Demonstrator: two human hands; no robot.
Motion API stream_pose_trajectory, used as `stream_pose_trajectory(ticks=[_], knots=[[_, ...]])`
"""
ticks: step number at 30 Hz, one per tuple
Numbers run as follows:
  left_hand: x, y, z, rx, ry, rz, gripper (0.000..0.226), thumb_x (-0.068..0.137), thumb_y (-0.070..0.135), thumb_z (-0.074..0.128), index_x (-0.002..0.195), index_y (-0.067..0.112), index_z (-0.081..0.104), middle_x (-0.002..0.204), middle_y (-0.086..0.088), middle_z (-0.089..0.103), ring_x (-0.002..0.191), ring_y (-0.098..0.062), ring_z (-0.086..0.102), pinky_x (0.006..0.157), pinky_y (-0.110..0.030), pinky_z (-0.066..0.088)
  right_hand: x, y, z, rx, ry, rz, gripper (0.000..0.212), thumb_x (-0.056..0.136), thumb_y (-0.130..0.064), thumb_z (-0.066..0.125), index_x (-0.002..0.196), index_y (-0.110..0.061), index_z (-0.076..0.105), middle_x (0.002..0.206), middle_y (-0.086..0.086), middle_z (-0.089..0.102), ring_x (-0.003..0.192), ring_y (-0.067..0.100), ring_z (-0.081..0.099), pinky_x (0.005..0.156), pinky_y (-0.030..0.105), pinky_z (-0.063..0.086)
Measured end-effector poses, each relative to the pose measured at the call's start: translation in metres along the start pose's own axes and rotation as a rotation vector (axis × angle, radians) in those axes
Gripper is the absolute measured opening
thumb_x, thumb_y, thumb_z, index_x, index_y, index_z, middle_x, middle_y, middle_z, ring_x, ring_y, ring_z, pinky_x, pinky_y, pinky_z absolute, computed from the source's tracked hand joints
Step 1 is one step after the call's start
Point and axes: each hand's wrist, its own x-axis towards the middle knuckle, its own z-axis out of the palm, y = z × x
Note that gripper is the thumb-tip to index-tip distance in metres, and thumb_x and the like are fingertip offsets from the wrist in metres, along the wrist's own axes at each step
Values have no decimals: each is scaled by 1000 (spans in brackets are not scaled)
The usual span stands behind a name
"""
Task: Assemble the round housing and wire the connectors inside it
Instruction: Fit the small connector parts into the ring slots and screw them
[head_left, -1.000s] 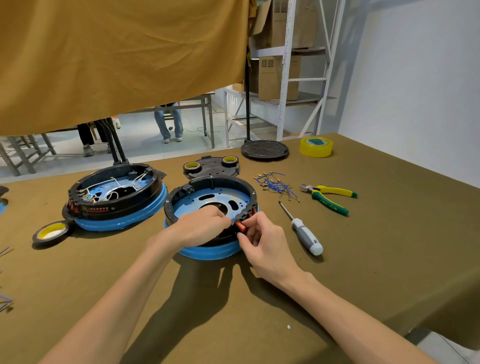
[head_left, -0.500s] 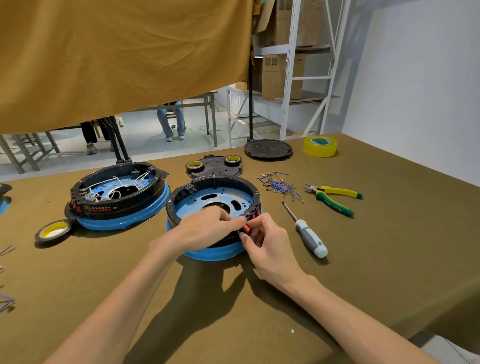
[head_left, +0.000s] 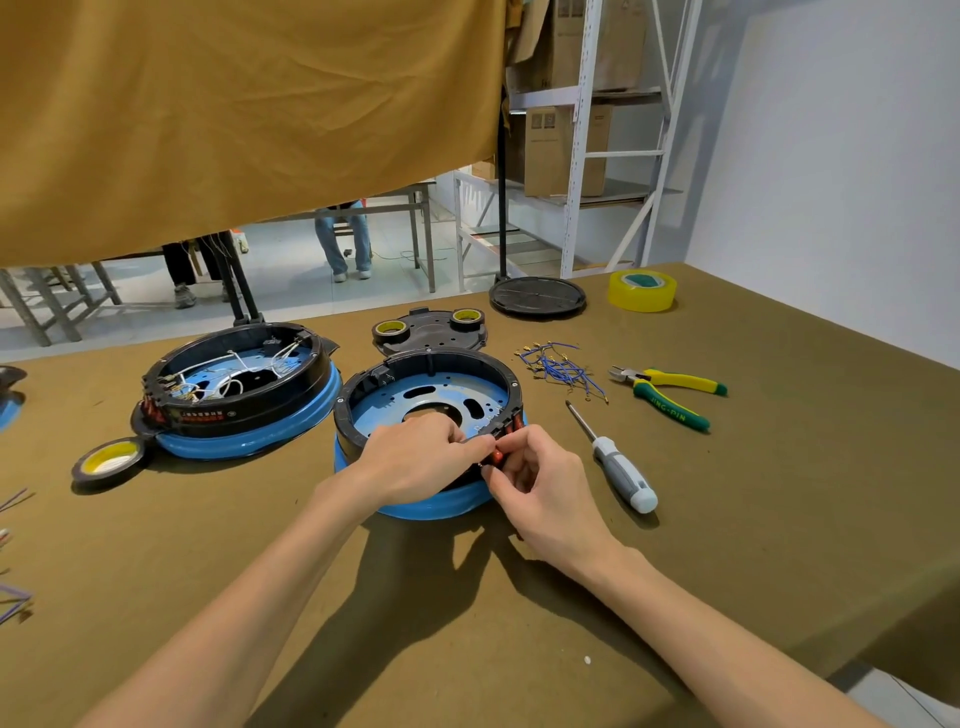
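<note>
A round housing with a black ring on a blue base sits mid-table, with no wires inside. My left hand lies over its near rim, fingers curled at the rim's front right. My right hand pinches a small red connector against the outside of the ring there. More red connectors sit in the ring just beyond. A second housing, wired with white leads, stands to the left. A bunch of blue wires lies right of the housing.
A screwdriver and yellow-green pliers lie to the right. A black lid carrying two tape rolls, a round black cover and yellow tape sit at the back. Another tape roll lies at left.
Both hands stay at the housing's front-right rim, with small finger movements around the red connector. The camera has shifted slightly.
</note>
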Motion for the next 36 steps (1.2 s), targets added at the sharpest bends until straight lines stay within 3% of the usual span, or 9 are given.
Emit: stream_pose_trajectory(ticks=[7, 12, 17, 19, 22, 24, 31, 36], knots=[[3, -2, 0, -7, -16, -13, 63, 87, 81, 34, 77, 24, 59, 63, 7, 48, 59, -12, 49, 62, -32, 34, -2, -3, -5, -8, -6, -2, 23, 95, -13, 70, 108, -30, 61, 88, -12, 67, 84, 5, 65, 70, 16, 53], [3, -4, 2, -13, 14, -4, 74, 88, 80, 38, 95, 14, 69, 60, 8, 48, 57, -9, 48, 59, -31, 32, -2, -1, -6, 18, -43, 14, 20, 95, -13, 69, 108, -27, 62, 87, -7, 66, 78, 8, 63, 67, 19, 52], [1, -4, 6, -22, 74, -4, 68, 91, 73, 41, 92, 12, 72, 62, 7, 53, 60, -12, 54, 59, -31, 33, -2, -2, -4, 20, -61, 18, 21, 96, -11, 69, 108, -27, 62, 85, -4, 65, 73, 9, 60, 65, 20, 50], [1, -4, 6, -20, 92, -15, 64, 91, 72, 41, 95, 15, 70, 64, 10, 55, 64, -11, 57, 60, -31, 32, -2, -2, -4, 18, -49, 11, 21, 95, -11, 70, 107, -27, 63, 84, -4, 66, 72, 11, 59, 64, 21, 50], [1, -5, 5, -8, 72, -20, 47, 93, 74, 39, 109, 32, 51, 78, 16, 57, 73, 1, 51, 65, -34, 32, -2, -3, -3, 10, -33, 7, 24, 94, -12, 71, 105, -32, 62, 84, -4, 67, 74, 13, 61, 64, 22, 53], [1, -4, 4, 18, 68, 3, 44, 95, 73, 37, 112, 35, 53, 79, 17, 54, 73, 3, 49, 65, -34, 33, -2, -3, -2, 2, -24, 7, 22, 94, -13, 72, 105, -29, 63, 83, -4, 67, 74, 13, 62, 64, 21, 53], [-5, -2, 5, 2, 135, 19, 31, 96, 69, 40, 101, 40, 52, 75, 18, 54, 72, 3, 49, 69, -33, 37, -1, 0, -7, -47, -18, 37, 13, 94, -20, 72, 101, -31, 67, 81, -10, 68, 74, 8, 64, 64, 17, 52], [-4, 0, 3, 37, 118, 18, 36, 97, 68, 40, 95, 39, 61, 82, 17, 61, 80, -4, 57, 74, -33, 43, 0, -1, -7, -4, -45, 82, 10, 95, -21, 71, 101, -29, 69, 76, -5, 69, 67, 11, 64, 62, 25, 54]])
